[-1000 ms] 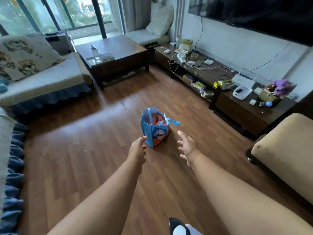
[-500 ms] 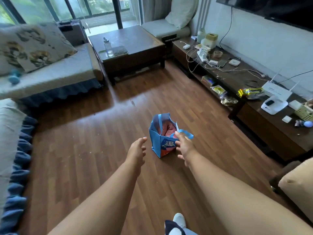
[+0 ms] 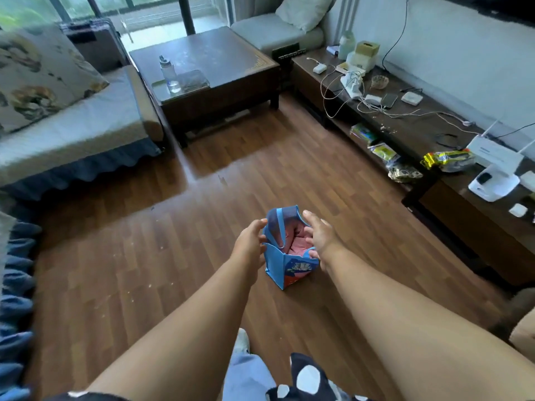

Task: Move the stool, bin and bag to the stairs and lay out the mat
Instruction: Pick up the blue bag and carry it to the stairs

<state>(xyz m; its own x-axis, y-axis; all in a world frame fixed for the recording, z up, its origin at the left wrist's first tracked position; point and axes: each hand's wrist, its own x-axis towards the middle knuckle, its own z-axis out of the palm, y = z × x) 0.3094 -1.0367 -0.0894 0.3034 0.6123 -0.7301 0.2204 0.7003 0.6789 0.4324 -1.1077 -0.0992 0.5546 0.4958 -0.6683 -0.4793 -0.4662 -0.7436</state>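
A small blue tote bag (image 3: pixel 285 266) stands upright on the wooden floor in the middle of the room, with pink cloth inside and its blue handles loose. My left hand (image 3: pixel 249 241) is at the bag's left rim, fingertips touching it. Over the bag's right side, my right hand (image 3: pixel 320 238) has its fingers spread and holds nothing. No stool, bin, mat or stairs are in view.
A dark coffee table (image 3: pixel 220 53) with a bottle (image 3: pixel 168 73) stands ahead. A low TV cabinet (image 3: pixel 451 198) cluttered with cables and devices runs along the right wall. A sofa (image 3: pixel 72 125) lies at the left, and a beige seat (image 3: pixel 522 334) at the lower right.
I have come closer to the bag. Both hands moved forward from in front of it to either side of its open top.
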